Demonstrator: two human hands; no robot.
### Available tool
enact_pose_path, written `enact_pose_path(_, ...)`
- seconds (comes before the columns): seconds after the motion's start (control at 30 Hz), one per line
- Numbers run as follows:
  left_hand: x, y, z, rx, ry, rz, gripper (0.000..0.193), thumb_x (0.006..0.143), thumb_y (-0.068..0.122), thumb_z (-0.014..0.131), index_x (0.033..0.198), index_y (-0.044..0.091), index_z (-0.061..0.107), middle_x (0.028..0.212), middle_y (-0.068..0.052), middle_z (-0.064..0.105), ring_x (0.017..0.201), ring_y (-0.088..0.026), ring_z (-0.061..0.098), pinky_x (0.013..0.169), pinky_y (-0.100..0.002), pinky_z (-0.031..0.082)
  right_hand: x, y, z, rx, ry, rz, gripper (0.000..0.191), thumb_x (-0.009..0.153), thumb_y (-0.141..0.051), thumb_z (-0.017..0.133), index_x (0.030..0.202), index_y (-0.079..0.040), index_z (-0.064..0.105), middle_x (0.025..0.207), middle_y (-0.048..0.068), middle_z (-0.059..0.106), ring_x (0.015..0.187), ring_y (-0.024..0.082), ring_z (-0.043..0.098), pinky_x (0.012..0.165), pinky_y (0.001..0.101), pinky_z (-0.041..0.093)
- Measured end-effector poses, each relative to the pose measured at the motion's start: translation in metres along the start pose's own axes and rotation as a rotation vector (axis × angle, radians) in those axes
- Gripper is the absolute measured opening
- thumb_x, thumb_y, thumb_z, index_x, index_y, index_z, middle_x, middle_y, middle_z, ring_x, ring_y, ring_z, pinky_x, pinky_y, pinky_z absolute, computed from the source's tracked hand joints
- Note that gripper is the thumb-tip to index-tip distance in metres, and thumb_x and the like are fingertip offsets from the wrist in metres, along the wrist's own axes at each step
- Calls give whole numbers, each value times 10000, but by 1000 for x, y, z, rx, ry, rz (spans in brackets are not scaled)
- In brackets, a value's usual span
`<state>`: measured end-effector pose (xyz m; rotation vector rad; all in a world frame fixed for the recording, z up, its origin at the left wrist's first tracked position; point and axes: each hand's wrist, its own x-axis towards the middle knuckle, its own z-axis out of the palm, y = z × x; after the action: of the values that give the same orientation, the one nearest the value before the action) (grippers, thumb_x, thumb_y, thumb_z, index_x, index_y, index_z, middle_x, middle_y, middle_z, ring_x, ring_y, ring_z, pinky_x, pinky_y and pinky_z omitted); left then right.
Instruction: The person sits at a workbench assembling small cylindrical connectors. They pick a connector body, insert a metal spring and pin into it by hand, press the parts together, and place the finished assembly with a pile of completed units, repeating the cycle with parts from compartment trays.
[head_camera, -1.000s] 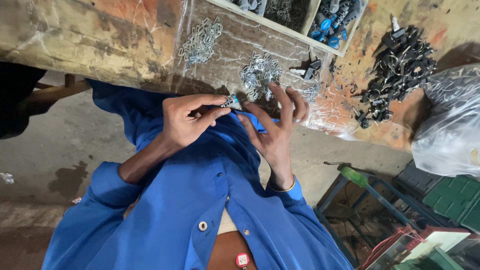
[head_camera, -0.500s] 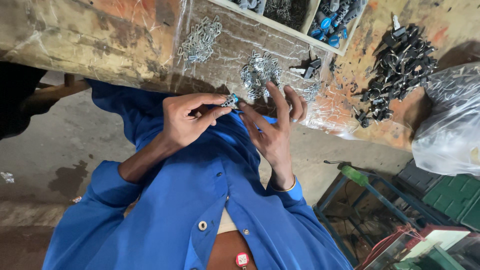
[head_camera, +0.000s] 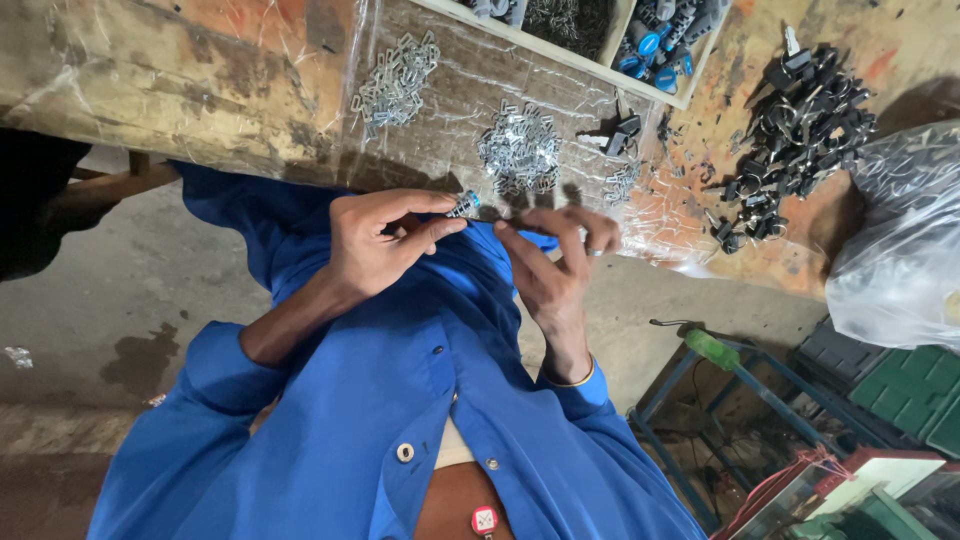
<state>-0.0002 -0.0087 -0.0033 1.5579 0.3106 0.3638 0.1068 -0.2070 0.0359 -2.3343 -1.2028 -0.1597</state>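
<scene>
Near the frame's centre, the left hand (head_camera: 375, 245) pinches a small shiny metal part with a blue tip (head_camera: 464, 205) between thumb and fingers. Just right, the right hand (head_camera: 555, 265) stays apart, fingers spread. Above lies a glinting pile of metal clips (head_camera: 520, 150) on the plastic-covered workbench (head_camera: 180, 80).

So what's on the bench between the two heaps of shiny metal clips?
In the head view, only the bare, crinkled plastic sheet shows between the left heap and the right heap; no loose parts are visible there.

Stained concrete floor (head_camera: 120, 300), worn wooden workbench (head_camera: 150, 80) (plastic-covered), blue metal frame (head_camera: 760, 380), daylight
</scene>
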Motion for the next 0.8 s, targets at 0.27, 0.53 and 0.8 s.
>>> enact_pose_path(0.27,3,-2,5,28,-10,33,226,887,16,862,1080,-8,748,1071,-125,778,688,-102,728,565,-221,572,10,-12,9,322,98,245,180,921,16,810,1035,-90,719,1049,10,755,974,172,680,983,335,385)
enact_pose_path(0.53,3,-2,6,44,-11,14,230,878,44,873,1068,-1,750,1067,-117,781,683,-105,734,564,-222,574,12,-18,20,606,106,302,195,925,27,805,1043,-26,660,993,100,760,982,172,671,958,320,452)
enact_pose_path(0.8,4,1,3,157,-25,153,250,881,40,870,1096,7,745,1100,-122,771,852,-163,778,648,-250,595,14,-19,23,750,140,433,294,908,-7,849,1088,-41,620,965,42,772,861,117,642,782,232,510)
